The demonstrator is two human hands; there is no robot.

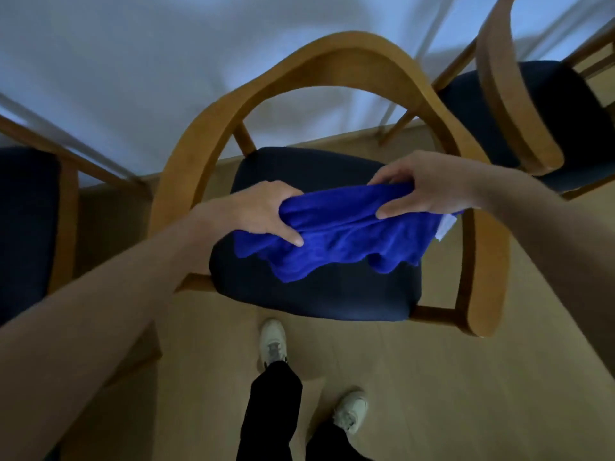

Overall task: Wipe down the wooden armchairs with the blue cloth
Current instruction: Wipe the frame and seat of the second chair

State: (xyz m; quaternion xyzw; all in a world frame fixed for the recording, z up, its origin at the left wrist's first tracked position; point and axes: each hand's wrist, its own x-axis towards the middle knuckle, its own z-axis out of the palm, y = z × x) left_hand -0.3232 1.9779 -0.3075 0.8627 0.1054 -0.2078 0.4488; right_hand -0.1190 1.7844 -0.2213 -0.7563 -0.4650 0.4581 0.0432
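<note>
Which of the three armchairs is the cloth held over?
The middle armchair: both hands hold the blue cloth above its dark seat. The left and right chairs sit apart, untouched.

the blue cloth (339, 234) covers the middle of the centre armchair's (332, 61) dark seat, and the fingers of the left hand (259, 211) and right hand (429, 184) are tucked out of sight in its folds. the left armchair (30, 227) and right armchair (519, 104) are cut by the frame edges. a white tag (445, 227) at the cloth's right corner is too blurred to read.
</note>
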